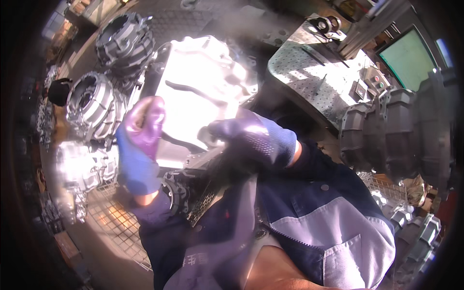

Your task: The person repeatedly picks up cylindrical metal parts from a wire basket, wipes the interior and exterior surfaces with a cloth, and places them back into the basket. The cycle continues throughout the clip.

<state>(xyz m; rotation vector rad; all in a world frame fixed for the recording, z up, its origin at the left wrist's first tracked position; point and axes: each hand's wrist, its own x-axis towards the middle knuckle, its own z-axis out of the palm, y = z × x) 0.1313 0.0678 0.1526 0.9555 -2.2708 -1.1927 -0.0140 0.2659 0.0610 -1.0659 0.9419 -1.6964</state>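
Aluminium castings stand stacked at far left. Left hand, gloved, is raised with fingers apart, gripping nothing. Centre: bright housing, near edge clamped in the right hand. Step judged: repositioning; a steady two-handed grip is needed next.

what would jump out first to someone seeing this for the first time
The eye goes first to the big metal casting at centre, its flat face glaring white in the sun, with the two gloved hands at its near edge: the left hand raised with purple palm showing, the right hand gripping the lower right edge. Next come the ribbed round housings stacked at upper left, and the dark ribbed castings at right beneath a green screen.
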